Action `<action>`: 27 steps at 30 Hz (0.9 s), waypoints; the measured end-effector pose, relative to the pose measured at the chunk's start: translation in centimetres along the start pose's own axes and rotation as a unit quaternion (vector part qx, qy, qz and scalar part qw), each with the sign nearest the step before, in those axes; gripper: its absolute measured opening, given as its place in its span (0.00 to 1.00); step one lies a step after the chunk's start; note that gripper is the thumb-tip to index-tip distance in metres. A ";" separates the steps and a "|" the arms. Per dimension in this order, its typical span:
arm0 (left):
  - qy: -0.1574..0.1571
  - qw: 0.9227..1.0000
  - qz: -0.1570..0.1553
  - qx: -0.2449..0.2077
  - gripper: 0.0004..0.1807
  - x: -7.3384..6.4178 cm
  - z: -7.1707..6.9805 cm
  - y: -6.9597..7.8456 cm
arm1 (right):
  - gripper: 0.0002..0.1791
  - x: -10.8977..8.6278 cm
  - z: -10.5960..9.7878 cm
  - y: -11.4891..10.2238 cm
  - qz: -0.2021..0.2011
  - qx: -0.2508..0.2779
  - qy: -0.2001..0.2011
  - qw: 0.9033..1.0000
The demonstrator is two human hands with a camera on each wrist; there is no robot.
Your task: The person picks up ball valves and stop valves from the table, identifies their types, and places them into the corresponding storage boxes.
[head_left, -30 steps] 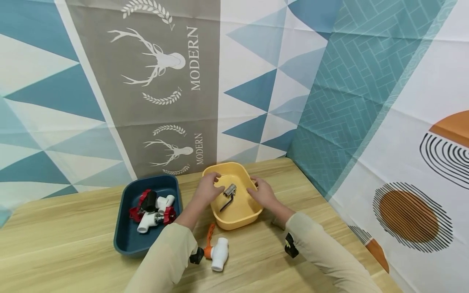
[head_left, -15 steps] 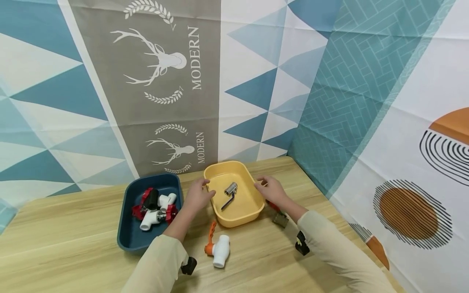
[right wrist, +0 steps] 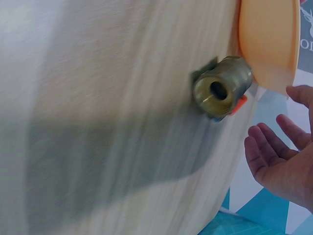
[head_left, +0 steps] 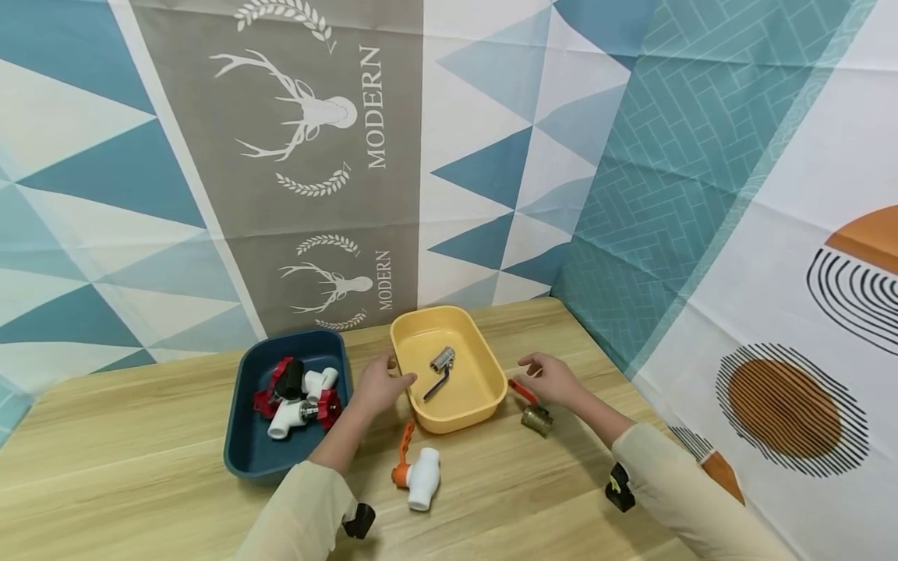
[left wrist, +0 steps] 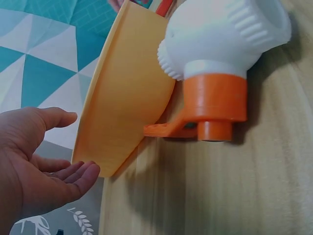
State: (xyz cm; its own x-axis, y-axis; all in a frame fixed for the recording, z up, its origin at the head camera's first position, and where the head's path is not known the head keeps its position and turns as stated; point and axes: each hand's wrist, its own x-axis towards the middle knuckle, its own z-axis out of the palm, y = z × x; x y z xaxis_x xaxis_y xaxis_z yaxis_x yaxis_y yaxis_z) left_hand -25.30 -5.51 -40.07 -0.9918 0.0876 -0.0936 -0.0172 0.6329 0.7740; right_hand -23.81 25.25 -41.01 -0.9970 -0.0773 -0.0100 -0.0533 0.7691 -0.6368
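Left hand (head_left: pixel 380 387), fingers loosely apart, beside left wall of yellow bin (head_left: pixel 473 389); right hand (head_left: pixel 552 380), fingers also loosely apart, near red-handled brass valve (head_left: pixel 537 421) on surface (head_left: pixel 505 499), right of bin. Blue-handled metal valve (head_left: pixel 442 360) lies inside bin.

yellow tray (head_left: pixel 468 389): smooth plastic | brassy valve (head_left: pixel 537 421): metal | table (head_left: pixel 505 499): wood-grained

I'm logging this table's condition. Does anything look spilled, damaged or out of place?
Nothing looks spilled or damaged. A white, orange-handled ball valve lies loose in front of the yellow tub and a red-handled brass valve to its right, possibly strays, since a silver valve sits inside.
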 end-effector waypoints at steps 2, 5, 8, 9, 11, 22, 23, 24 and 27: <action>-0.005 1.000 -0.004 -0.008 0.35 -0.1 0.2 -0.1 | 0.24 -0.4 -0.2 0.6 0.005 -0.005 -0.015 1.000; -0.008 1.000 0.000 -0.013 0.33 -0.3 0.5 -0.3 | 0.28 -0.9 -0.3 1.4 0.010 -0.012 -0.039 0.999; -0.009 1.000 0.001 -0.021 0.31 -0.3 0.7 -0.5 | 0.33 -1.4 -0.2 2.0 0.013 -0.030 -0.059 0.998; -0.008 1.000 0.002 -0.023 0.31 -0.3 0.7 -0.6 | 0.34 -1.6 -0.2 2.1 0.013 -0.035 -0.065 0.997; -0.008 0.999 0.002 -0.032 0.30 -0.3 0.8 -0.6 | 0.36 -1.9 -0.1 2.2 0.013 -0.047 -0.073 0.996; -0.004 0.999 -0.003 -0.038 0.35 -0.5 1.2 -0.6 | 0.43 -2.3 0.9 1.8 0.027 -0.067 -0.088 0.994; -0.004 0.999 -0.003 -0.038 0.35 -0.5 1.2 -0.7 | 0.42 -2.2 1.0 1.9 0.027 -0.067 -0.087 0.994; -0.004 0.999 -0.004 -0.041 0.35 -0.5 1.3 -0.7 | 0.40 -2.2 1.1 1.9 0.027 -0.069 -0.086 0.994; -0.005 0.999 -0.006 -0.047 0.36 -0.5 1.4 -0.8 | 0.36 -2.2 1.3 1.9 0.029 -0.069 -0.083 0.994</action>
State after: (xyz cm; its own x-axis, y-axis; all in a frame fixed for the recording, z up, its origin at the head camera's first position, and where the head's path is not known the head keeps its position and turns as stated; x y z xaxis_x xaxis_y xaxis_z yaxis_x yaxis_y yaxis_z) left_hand -24.65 -5.00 -41.47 -0.9902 0.0881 -0.1084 -0.0409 0.5593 0.8279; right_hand -21.61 26.04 -43.20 -0.9760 -0.1248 -0.1786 -0.0143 0.8546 -0.5191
